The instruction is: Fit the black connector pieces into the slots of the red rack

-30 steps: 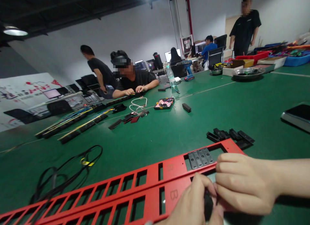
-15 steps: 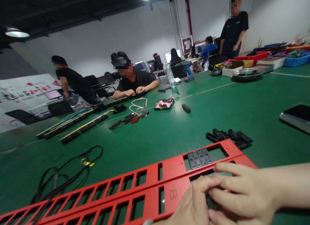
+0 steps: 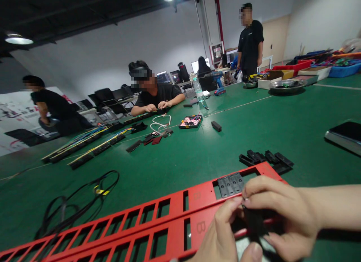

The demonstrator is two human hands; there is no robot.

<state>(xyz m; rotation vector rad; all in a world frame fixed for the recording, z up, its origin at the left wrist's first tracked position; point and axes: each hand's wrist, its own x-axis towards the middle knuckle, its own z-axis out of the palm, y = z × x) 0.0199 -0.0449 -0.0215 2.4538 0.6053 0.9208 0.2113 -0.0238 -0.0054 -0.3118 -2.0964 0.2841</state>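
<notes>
Surrounding hands [image 3: 295, 211] partly hide a black part [image 3: 255, 218].

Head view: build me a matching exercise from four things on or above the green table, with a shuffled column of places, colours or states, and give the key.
Things
1. Dark piece
2. Slotted panels
3. Black cable
4. Clear bottle

Places, colours or states
A. Red
B. Standing near a blue drill
C. Between the left hand and the right hand
D. Lying in loops, with a yellow tag

Right pairs: 1-C, 2-A, 3-D, 4-B
</notes>
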